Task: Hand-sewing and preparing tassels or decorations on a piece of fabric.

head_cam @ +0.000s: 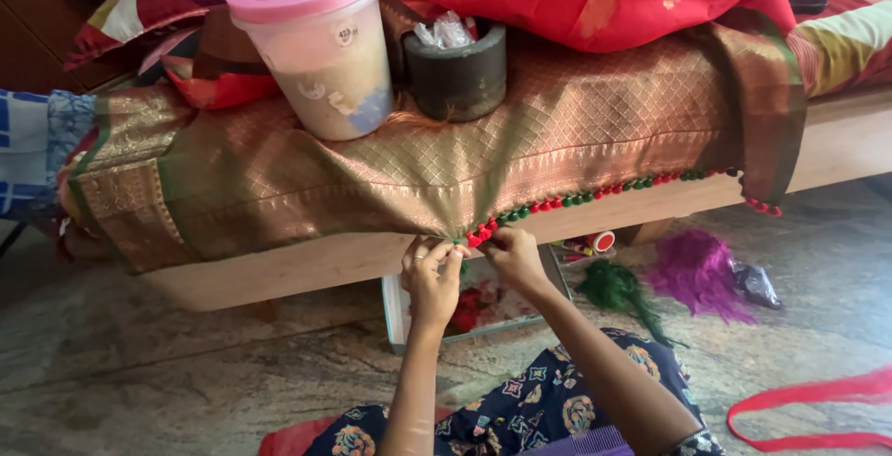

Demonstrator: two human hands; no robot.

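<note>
Patterned lap [548, 409], left hand [432, 275], right hand [514, 256] pinching sari edge [465, 233]

1. The woven cloth [520, 140] lies draped over the wooden bench [307, 265], its edge hanging down the front.
2. The lidded tub [321, 42] stands on the cloth; the round holder [457, 75] stands just to its right.
3. The bead trim [595, 194] runs along the hanging edge, right of both hands.
4. The left hand [432, 275] and right hand [514, 256] meet at that edge.
5. The tray [483, 307] lies on the floor under the bench, behind the hands.
6. The thread bundles [669, 279] lie on the floor right of the tray.
</note>
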